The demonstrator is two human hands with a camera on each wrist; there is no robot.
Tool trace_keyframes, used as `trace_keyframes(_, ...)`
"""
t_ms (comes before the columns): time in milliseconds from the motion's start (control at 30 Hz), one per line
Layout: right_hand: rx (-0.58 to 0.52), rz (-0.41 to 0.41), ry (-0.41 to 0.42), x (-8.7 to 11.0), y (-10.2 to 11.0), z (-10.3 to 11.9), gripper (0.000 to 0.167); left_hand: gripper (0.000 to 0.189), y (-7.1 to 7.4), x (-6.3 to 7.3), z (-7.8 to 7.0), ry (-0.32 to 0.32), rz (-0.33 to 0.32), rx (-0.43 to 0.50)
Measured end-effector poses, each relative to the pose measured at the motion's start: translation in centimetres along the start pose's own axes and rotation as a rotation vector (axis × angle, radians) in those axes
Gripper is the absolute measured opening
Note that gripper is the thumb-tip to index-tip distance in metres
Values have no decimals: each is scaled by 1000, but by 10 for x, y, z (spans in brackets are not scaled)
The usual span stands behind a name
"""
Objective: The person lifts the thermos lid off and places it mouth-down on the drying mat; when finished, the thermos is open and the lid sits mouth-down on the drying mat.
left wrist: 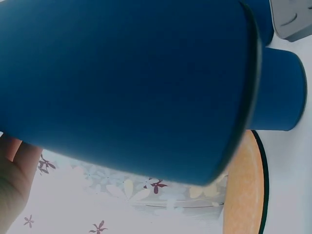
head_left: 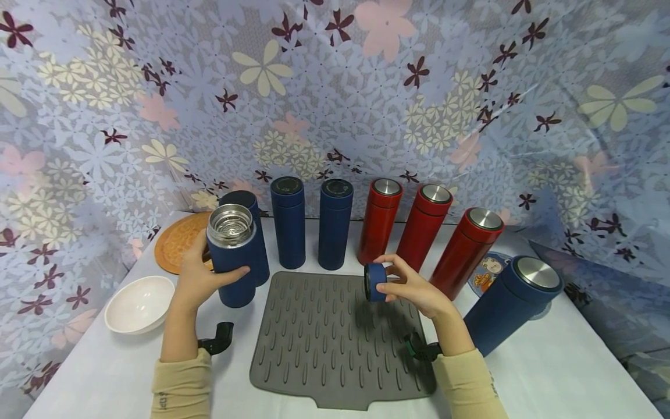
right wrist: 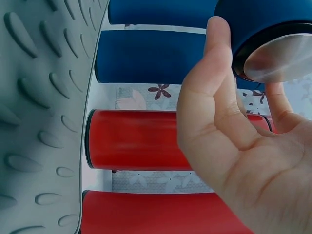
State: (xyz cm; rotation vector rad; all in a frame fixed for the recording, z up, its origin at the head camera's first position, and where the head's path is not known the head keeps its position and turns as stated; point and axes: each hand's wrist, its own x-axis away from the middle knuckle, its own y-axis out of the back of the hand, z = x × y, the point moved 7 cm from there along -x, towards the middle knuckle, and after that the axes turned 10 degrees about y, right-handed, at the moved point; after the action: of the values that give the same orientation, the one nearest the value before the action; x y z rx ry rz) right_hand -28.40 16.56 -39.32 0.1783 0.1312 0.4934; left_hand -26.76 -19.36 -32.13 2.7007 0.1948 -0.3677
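And here is the left hand (head_left: 198, 280), wrapped round a wide blue flask (head_left: 232, 255), thumb laid across the front, a firm hold on the body. The flask stands nearly upright with its mouth uncovered, bare steel showing inside; whether its base touches the white table (head_left: 293, 401), I can't tell.

Over to the right hand (head_left: 413, 291) — thumb and fingers pinch a blue lid (head_left: 376, 276), closed only as far as the lid's width allows. The lid is turned on its side over the right part of the grey mat (head_left: 335, 331), well apart from the flask, and the right wrist view catches its shiny round face.

Just behind the held flask stands a dark-topped blue flask (head_left: 261, 250), partly hidden. Next along the back come two slim blue flasks (head_left: 290, 230), then three red flasks (head_left: 380, 227) with silvery tops. Out by the right forearm, there's a large blue flask (head_left: 508, 311), silver-topped, with a patterned disc (head_left: 489, 267) partly covered behind it. On the left — a white bowl (head_left: 137, 302) near the forearm, and an orange round board (head_left: 180, 241) beyond it.
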Motion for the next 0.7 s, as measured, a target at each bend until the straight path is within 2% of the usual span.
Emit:
trace_keyframes(233,-4,10,6,0,0,0,55,85,4,1,8,45,-41,14)
trace_keyframes(433,-9,13,7,-1,-1,-1,55,89,5,3,18,67,-42,-13)
trace_keyframes(700,-2,8,12,0,1,1,54,90,5,11,30,44,-53,-14)
